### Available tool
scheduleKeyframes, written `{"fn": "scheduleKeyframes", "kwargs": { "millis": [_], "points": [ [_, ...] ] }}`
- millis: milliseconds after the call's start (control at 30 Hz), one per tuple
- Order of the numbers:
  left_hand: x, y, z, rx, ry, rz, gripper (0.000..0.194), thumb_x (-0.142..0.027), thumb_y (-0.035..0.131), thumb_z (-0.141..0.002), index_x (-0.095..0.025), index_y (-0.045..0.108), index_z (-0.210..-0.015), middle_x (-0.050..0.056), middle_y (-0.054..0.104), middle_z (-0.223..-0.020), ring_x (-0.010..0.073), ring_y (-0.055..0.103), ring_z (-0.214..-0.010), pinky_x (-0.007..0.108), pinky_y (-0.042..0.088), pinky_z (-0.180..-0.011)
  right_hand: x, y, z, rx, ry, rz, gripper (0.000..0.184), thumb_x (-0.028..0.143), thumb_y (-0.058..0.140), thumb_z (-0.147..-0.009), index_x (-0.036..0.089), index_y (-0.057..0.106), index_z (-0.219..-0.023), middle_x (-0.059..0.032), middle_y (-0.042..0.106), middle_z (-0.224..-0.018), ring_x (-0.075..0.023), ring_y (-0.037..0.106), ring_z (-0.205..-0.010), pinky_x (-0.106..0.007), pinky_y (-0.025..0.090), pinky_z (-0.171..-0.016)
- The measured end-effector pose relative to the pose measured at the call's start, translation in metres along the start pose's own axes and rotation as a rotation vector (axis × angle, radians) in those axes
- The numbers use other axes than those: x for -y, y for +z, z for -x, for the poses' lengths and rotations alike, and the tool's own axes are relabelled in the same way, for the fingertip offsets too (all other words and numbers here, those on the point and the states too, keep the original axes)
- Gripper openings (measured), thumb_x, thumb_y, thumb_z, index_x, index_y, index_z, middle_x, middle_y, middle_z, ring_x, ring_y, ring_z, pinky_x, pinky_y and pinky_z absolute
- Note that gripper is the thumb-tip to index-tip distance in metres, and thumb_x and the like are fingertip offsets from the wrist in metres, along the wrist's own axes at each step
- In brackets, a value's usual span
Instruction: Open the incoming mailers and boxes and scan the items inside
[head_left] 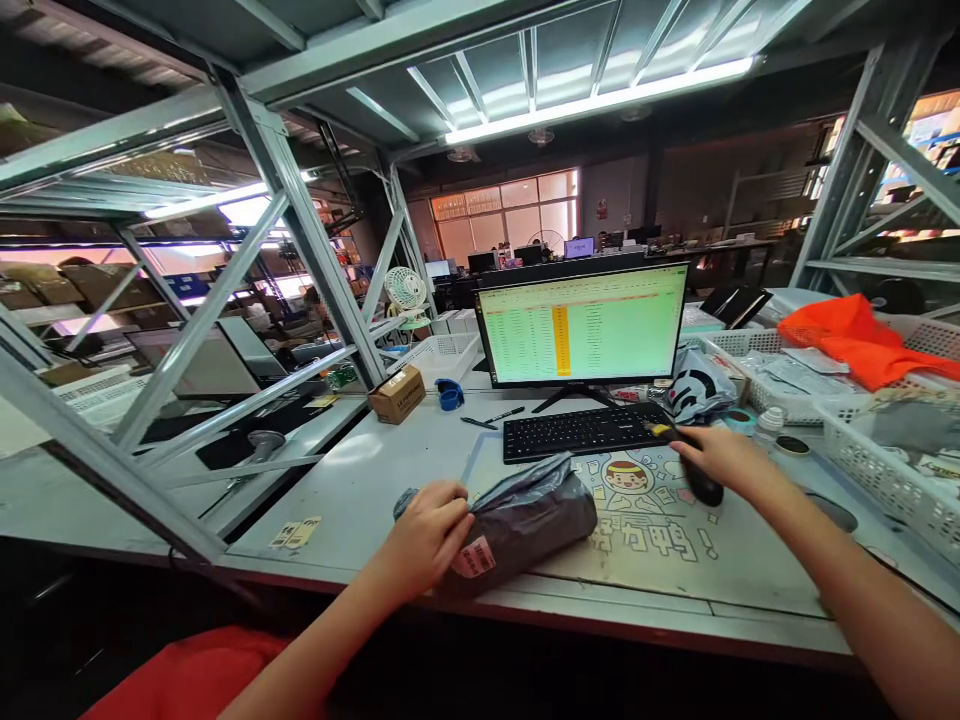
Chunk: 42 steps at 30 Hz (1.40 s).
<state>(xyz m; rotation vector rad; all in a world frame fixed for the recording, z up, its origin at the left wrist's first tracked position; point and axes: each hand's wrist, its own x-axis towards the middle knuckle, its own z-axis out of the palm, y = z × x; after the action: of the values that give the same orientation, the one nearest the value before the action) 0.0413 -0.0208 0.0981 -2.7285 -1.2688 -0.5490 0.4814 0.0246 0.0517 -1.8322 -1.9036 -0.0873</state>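
Observation:
My left hand is closed on the left end of a grey plastic mailing bag, bunched around something bulky. The bag lies near the desk's front edge, and a white printed label shows beside my fingers. My right hand is closed on a small yellow-and-black tool at the right end of the black keyboard. The tool's exact kind is unclear. A rounded black object sits just below that hand; whether the hand touches it, I cannot tell.
Behind the keyboard stands a monitor showing a spreadsheet. A small cardboard box, blue tape roll and pen lie left. White baskets and an orange bag occupy the right. A metal rack post rises at left.

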Motion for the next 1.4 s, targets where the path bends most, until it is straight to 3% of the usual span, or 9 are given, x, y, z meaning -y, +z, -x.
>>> {"fn": "scheduleKeyframes", "kwargs": {
  "millis": [100,200,467,600,733,900,1100,1267,1400],
  "points": [
    [-0.003,-0.007,-0.016,0.109,-0.172,-0.036,0.026,-0.032,0.041,-0.099,-0.020,0.062,-0.089,0.007,0.068,-0.093,0.0221,0.063,-0.087,0.034,0.046,-0.078,-0.034,0.021,0.013,0.030,0.065,0.022,0.029,0.040,0.061,-0.096,0.019,0.072,-0.113,-0.0077,0.074,-0.098,-0.0205,0.068,-0.079,-0.036,0.054,-0.076],
    [-0.017,-0.010,-0.047,0.213,-0.242,-0.127,0.032,-0.045,0.053,-0.094,-0.019,0.064,-0.110,0.010,0.074,-0.100,0.0285,0.068,-0.088,0.036,0.045,-0.071,-0.021,0.045,0.031,0.043,0.087,0.052,0.022,0.032,0.067,-0.088,0.016,0.077,-0.101,-0.0133,0.074,-0.091,-0.0294,0.069,-0.081,-0.040,0.055,-0.070],
    [-0.031,-0.002,-0.100,0.334,0.066,-0.186,0.040,-0.038,0.041,-0.101,-0.022,0.071,-0.081,0.008,0.076,-0.084,0.0251,0.070,-0.079,0.032,0.039,-0.062,0.152,0.042,0.073,-0.145,-0.490,-0.346,0.034,0.030,0.053,-0.097,0.018,0.060,-0.128,-0.0130,0.060,-0.133,-0.0284,0.052,-0.124,-0.046,0.045,-0.105],
    [-0.035,0.002,-0.095,0.285,0.143,-0.227,0.038,-0.036,0.039,-0.103,-0.021,0.068,-0.083,0.006,0.074,-0.080,0.0229,0.069,-0.075,0.032,0.037,-0.063,0.191,0.045,0.067,-0.139,-0.431,-0.253,0.029,0.033,0.065,-0.093,0.014,0.063,-0.115,-0.0144,0.065,-0.114,-0.0320,0.054,-0.107,-0.050,0.043,-0.093],
    [-0.034,0.009,-0.089,0.237,0.230,-0.281,0.038,-0.034,0.038,-0.104,-0.020,0.066,-0.083,0.005,0.072,-0.075,0.0215,0.068,-0.072,0.034,0.037,-0.064,0.191,0.055,0.059,-0.222,-0.409,-0.151,0.020,0.037,0.065,-0.095,0.018,0.064,-0.095,-0.0084,0.064,-0.093,-0.0279,0.052,-0.092,-0.045,0.035,-0.083],
    [0.009,0.007,-0.093,0.155,0.222,-0.451,0.036,-0.025,0.038,-0.102,-0.016,0.064,-0.079,0.008,0.068,-0.069,0.0206,0.063,-0.064,0.034,0.037,-0.064,0.172,0.055,0.081,-0.289,-0.699,-0.160,0.029,0.025,0.051,-0.102,0.020,0.053,-0.074,-0.0021,0.055,-0.075,-0.0209,0.046,-0.080,-0.040,0.029,-0.080],
    [0.057,0.006,-0.092,0.185,0.153,-0.473,0.020,-0.024,0.053,-0.096,-0.016,0.064,-0.081,0.009,0.072,-0.077,0.0206,0.066,-0.071,0.032,0.039,-0.067,0.116,0.055,0.108,-0.110,-0.835,-0.194,0.024,0.011,0.044,-0.101,0.019,0.054,-0.080,-0.0002,0.056,-0.079,-0.0190,0.052,-0.088,-0.041,0.029,-0.089],
    [0.045,0.016,-0.100,0.197,0.106,-0.407,0.017,-0.024,0.053,-0.096,-0.018,0.065,-0.086,0.006,0.072,-0.082,0.0208,0.067,-0.077,0.031,0.043,-0.069,0.111,0.039,0.090,-0.066,-0.721,-0.181,0.031,0.024,0.044,-0.104,0.020,0.054,-0.074,-0.0009,0.055,-0.075,-0.0191,0.051,-0.077,-0.039,0.034,-0.082],
    [0.003,0.005,-0.103,0.090,0.170,-0.316,0.023,-0.011,0.048,-0.093,-0.017,0.064,-0.107,0.010,0.068,-0.106,0.0226,0.064,-0.100,0.033,0.047,-0.085,0.129,0.043,0.074,-0.178,-0.552,-0.227,0.019,0.020,0.050,-0.098,0.016,0.062,-0.113,-0.0159,0.060,-0.123,-0.0320,0.051,-0.120,-0.046,0.038,-0.098]
  ]
}}
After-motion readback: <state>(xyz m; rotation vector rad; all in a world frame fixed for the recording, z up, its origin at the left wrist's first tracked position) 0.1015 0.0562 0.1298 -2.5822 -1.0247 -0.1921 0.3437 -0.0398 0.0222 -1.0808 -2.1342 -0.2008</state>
